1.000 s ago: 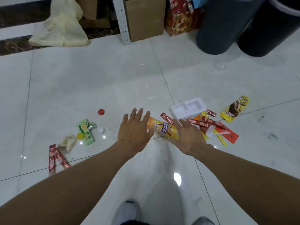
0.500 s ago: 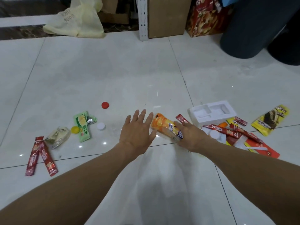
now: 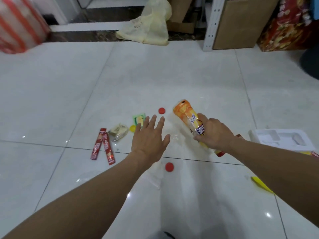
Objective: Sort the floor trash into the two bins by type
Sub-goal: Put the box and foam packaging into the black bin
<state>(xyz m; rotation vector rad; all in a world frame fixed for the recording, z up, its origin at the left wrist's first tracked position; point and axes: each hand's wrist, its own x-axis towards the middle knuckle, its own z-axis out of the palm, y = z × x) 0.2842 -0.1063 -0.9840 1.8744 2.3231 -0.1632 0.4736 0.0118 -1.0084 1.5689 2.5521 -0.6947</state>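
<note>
My right hand (image 3: 213,133) grips an orange snack wrapper (image 3: 187,116) and holds it tilted above the white floor. My left hand (image 3: 149,138) hovers flat with spread fingers just left of it, holding nothing. Beyond the left hand lie a green packet (image 3: 139,119), a yellow cap (image 3: 132,128), a crumpled pale wrapper (image 3: 119,132) and two red sachets (image 3: 103,146). One red cap (image 3: 162,110) lies ahead, another (image 3: 169,166) nearer me. A white foam tray (image 3: 280,141) sits at the right. One dark bin (image 3: 310,61) shows at the right edge.
A cardboard box (image 3: 241,23), a red patterned box (image 3: 286,28) and a white metal upright (image 3: 211,25) stand at the back. A pale yellow plastic bag (image 3: 148,26) lies by the dark threshold. A red-striped bag (image 3: 19,25) is at far left. A yellow scrap (image 3: 260,184) lies right of me.
The right hand has lifted the orange wrapper off the floor and tilted it up. The view has swung left, so the bins and right-hand litter slid out of sight.
</note>
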